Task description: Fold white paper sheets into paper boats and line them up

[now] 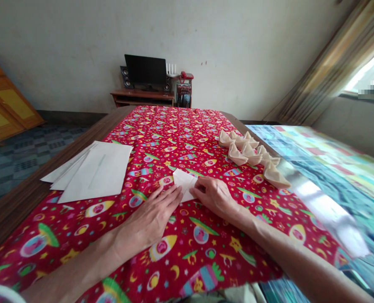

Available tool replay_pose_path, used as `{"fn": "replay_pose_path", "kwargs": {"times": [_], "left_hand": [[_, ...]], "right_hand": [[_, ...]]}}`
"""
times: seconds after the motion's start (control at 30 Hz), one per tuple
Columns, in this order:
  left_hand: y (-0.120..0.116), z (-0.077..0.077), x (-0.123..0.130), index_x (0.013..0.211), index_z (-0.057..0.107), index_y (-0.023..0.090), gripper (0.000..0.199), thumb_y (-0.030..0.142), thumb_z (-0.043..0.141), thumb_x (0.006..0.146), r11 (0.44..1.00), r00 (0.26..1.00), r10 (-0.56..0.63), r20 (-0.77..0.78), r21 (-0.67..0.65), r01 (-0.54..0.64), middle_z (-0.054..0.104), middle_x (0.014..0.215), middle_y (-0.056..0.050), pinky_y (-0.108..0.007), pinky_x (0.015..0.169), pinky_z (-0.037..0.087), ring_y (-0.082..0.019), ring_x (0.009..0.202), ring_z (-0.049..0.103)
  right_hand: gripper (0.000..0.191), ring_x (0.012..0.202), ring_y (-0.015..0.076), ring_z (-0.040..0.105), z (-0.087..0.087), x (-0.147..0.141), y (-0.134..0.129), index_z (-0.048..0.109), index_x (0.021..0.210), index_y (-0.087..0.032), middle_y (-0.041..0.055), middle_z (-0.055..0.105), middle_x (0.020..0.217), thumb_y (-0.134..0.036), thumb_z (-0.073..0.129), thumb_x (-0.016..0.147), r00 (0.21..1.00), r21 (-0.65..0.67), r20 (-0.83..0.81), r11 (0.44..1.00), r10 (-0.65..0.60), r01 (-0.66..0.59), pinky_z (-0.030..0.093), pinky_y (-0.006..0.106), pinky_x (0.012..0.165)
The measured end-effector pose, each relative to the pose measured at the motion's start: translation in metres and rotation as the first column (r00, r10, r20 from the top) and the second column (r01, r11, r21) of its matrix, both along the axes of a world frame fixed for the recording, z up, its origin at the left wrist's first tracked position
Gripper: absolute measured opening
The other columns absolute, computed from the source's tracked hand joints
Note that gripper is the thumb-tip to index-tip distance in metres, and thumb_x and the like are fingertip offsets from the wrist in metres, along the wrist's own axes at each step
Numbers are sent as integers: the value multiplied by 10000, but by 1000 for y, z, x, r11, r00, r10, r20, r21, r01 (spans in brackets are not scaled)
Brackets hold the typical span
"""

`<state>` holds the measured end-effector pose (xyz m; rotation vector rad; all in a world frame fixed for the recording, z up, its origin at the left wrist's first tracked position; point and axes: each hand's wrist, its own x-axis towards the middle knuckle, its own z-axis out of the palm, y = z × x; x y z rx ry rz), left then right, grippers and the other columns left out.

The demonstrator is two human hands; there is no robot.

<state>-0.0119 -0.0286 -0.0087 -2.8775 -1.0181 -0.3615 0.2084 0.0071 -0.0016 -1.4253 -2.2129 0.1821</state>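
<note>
A small folded piece of white paper (184, 182) lies on the red patterned cloth (180, 147), between my two hands. My left hand (158, 210) rests flat with fingers stretched out, its fingertips on the paper's left part. At the paper's right edge, the curled fingers of my right hand (213, 193) pinch the paper. Flat white sheets (96, 172) lie overlapping at the left. Several folded paper boat-like shapes (277, 176) stand grouped at the right side of the cloth.
Beyond the table (25, 206) stand a black monitor (145, 70), speakers and a red telephone (184, 76). A bed (341, 168) with a colourful cover is at the right. A white round rim (3, 291) shows at the bottom left.
</note>
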Motion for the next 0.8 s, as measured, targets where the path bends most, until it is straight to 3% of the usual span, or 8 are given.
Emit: {"fn": "replay_pose_path", "kwargs": {"times": [0.27,0.5,0.8], "left_hand": [[2,7,1,1255,511,92,478,29,369,803,999,998,-29,54,-18,30,532,1314,-117,-354,1077,364,-192,1265,433],[-4,7,11,1314,442,101,551,-9,374,779,999,985,24,172,-41,-17,530,1271,-119,-368,1047,412,-212,1215,451],[-3,16,11,1217,530,147,427,29,386,833,998,994,13,109,-63,-6,538,1194,-94,-352,1001,442,-212,1137,480]], "right_hand": [[201,563,101,504,-8,1,1,590,718,-184,5,614,659,-340,549,838,999,62,33,998,9,-12,293,217,550],[193,571,103,510,-10,2,0,577,722,-182,10,618,673,-327,546,847,999,88,39,996,13,-17,295,223,552],[162,611,110,525,-9,1,-1,567,737,-188,8,617,686,-308,556,844,999,107,46,994,26,-31,302,220,573]]}}
